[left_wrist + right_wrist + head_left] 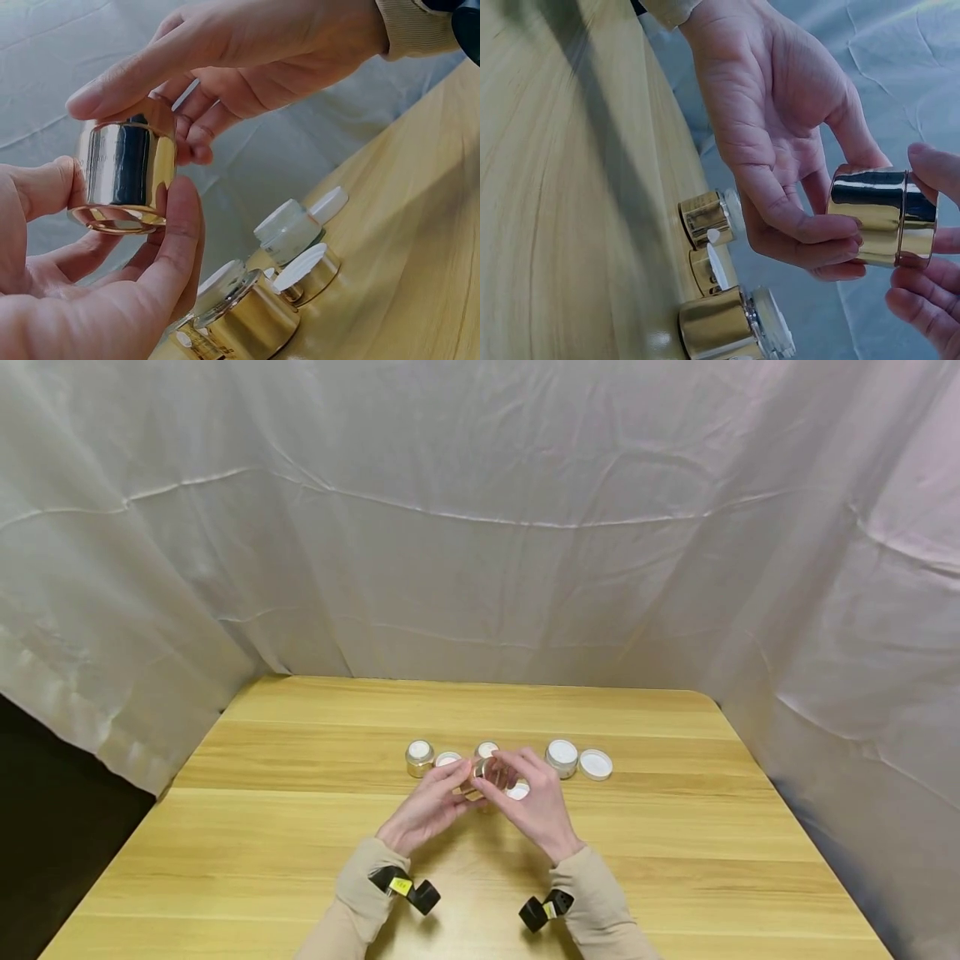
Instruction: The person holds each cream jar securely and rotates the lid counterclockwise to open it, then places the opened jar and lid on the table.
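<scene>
Both hands hold a shiny gold cosmetic jar (120, 161) raised over the table. My left hand (431, 806) grips it between thumb and fingers; in the right wrist view its fingertips wrap the longer gold part (870, 195). My right hand (538, 797) pinches the other end, where a thin seam runs round the gold surface. Just beyond the hands, an upright jar with a white top (487, 749) is partly hidden. A white-lined lid (517, 791) shows by the right fingers, and another lid (448, 760) by the left ones.
A small gold jar with a white top (419, 766) stands left of the hands. To the right are a larger jar (562, 764) and a white round lid (596, 765). The wooden table (300, 827) is bounded behind by a grey curtain (480, 568).
</scene>
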Demonstrator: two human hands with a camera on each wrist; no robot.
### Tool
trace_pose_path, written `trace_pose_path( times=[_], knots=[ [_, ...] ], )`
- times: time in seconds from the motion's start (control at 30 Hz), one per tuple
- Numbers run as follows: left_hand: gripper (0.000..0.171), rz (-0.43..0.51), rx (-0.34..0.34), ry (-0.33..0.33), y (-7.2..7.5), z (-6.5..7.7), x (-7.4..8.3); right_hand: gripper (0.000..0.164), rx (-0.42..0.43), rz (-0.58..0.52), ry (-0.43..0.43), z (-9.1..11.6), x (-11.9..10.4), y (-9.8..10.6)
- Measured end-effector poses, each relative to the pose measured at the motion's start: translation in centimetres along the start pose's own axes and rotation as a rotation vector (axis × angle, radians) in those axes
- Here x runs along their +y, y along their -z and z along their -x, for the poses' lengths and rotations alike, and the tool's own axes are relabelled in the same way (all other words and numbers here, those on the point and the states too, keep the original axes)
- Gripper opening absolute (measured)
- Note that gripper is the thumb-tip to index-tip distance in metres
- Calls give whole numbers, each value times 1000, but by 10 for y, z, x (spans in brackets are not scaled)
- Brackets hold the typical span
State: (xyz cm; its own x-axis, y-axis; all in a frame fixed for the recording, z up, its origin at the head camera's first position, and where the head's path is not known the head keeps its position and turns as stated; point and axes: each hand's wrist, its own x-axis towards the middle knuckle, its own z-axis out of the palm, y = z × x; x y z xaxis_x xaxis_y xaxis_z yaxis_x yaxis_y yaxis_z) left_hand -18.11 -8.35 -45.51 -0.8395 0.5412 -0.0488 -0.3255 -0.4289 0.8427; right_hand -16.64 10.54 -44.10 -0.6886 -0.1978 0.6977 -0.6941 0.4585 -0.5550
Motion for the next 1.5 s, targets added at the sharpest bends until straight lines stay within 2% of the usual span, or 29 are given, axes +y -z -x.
trace_pose_path(
  times=[0.2,0.37,0.5,0.7,0.83,1.03,1.33,1.5],
  knots=[
    [23,24,-57,10,-1,3,5,33,-2,-48,20,-1,-1,2],
    [23,40,-108,5,-1,5,6,33,-40,-70,39,-2,-2,7],
    [24,45,-121,15,0,6,6,33,-68,-99,61,-4,-3,11],
    [36,58,-140,28,-1,6,5,34,-91,-108,93,-5,-2,15],
    [31,57,-157,24,-3,5,4,31,-114,-105,102,-6,-1,17],
    [25,64,-157,17,-3,6,3,28,-137,-92,127,-6,3,18],
    [39,40,-153,18,0,8,6,37,-169,-63,145,-6,1,19],
    [35,68,-145,32,1,7,7,42,-175,-50,135,-7,-2,19]
  ],
)
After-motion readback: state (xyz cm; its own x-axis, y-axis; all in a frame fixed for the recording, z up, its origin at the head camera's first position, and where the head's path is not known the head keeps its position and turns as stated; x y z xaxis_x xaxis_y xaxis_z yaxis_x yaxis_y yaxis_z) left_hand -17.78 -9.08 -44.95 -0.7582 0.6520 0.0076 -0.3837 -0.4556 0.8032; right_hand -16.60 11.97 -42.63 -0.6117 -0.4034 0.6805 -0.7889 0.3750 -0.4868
